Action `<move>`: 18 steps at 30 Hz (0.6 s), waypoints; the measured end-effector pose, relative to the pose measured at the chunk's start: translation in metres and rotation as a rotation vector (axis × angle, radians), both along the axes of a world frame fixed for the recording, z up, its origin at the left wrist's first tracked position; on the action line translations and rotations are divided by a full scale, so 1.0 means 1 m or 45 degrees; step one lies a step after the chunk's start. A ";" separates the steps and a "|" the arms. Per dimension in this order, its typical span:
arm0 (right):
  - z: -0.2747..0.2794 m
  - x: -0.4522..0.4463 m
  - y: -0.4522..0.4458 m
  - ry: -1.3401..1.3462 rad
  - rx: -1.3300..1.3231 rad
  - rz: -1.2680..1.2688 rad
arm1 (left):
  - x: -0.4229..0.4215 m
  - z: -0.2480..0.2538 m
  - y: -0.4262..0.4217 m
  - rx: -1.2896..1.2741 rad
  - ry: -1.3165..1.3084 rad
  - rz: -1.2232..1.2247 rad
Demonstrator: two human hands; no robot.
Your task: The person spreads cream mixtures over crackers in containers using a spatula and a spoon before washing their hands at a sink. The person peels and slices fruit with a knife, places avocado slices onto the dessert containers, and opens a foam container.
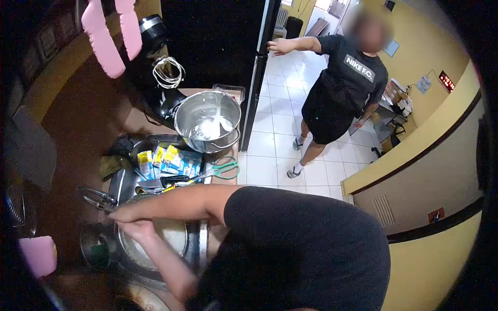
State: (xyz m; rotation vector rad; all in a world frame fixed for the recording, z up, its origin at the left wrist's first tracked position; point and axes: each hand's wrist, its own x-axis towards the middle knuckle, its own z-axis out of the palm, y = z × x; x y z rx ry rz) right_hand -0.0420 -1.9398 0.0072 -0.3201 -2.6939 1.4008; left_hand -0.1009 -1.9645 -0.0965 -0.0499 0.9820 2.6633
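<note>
My right hand (123, 213) reaches over the sink to just below the metal faucet (101, 199). Close against it is my left hand (137, 229), and the fingers of both are mostly hidden or blurred. Beneath them, a round pan (174, 238) with pale, cloudy contents sits in the sink (203, 241), partly covered by my forearms. Several yellow, white and blue packets (168, 158) lie at the sink's far end. Beside these are green-handled scissors (224, 167) and a black-handled knife (174, 180).
A large metal pot (207, 122) stands beyond the sink, by a coiled white cord (168, 72). Another person (345, 88) stands on the white tile floor (262, 166), one hand at the edge of a dark door (257, 78). Pink pieces (104, 39) appear at upper left.
</note>
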 end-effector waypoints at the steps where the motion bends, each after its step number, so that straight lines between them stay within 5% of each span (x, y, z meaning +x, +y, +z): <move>1: -0.011 -0.012 -0.005 0.022 -0.027 0.004 | 0.022 0.044 0.006 0.027 -0.155 -0.110; 10: -0.037 -0.055 -0.025 -0.048 -0.311 -0.043 | -0.026 -0.026 0.016 -0.315 0.209 0.172; 12: -0.052 -0.058 0.010 -0.059 -0.085 0.111 | -0.023 -0.024 0.017 -0.498 0.280 0.378; 13: -0.054 -0.111 0.024 -0.050 0.029 0.216 | 0.065 0.106 0.030 -0.157 -0.007 0.238; 14: -0.060 -0.109 0.040 -0.028 0.142 0.325 | 0.083 0.097 0.038 -0.798 0.278 0.380; 15: -0.069 -0.107 0.055 0.003 0.242 0.430 | 0.097 0.087 0.044 -0.971 0.597 0.436; 17: -0.089 -0.121 0.073 0.087 0.468 0.596 | 0.123 0.099 0.039 -1.038 1.090 0.377; 18: -0.097 -0.111 0.101 0.139 0.582 0.659 | 0.141 0.116 0.042 -0.909 0.993 0.361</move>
